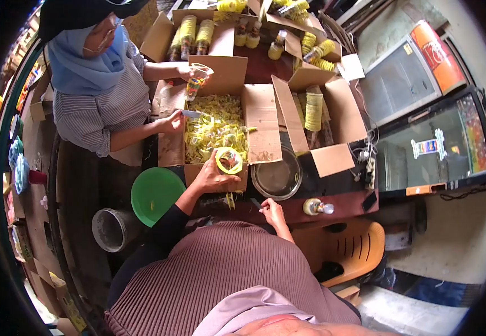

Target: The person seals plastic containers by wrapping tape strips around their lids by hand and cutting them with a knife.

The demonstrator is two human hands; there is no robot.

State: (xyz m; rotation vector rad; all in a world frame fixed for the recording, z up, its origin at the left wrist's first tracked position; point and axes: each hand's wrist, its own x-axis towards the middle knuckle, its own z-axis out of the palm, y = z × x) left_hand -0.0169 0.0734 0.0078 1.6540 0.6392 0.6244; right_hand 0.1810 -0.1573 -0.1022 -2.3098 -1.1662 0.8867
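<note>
My left hand (214, 178) is wrapped round a clear plastic cup (229, 162) with a yellow rim, its mouth facing up toward me. It is at the near edge of a cardboard box (262, 126) filled with yellow shreds (215, 131). My right hand (274, 213) is closed, lower and to the right, with a small dark flat thing (255, 203) at its fingertips; its kind is not clear. Right of that hand, a small bottle (317, 207) with a whitish cap lies on the table.
Across the box a co-worker (100, 106) holds a printed plastic cup (198, 78) and a flat blade (191, 113). A green basin (156, 196), a grey bucket (111, 229) and a round metal pan (276, 173) are nearby. Another box (341, 120) holds stacked cups. An orange chair (360, 252) stands right.
</note>
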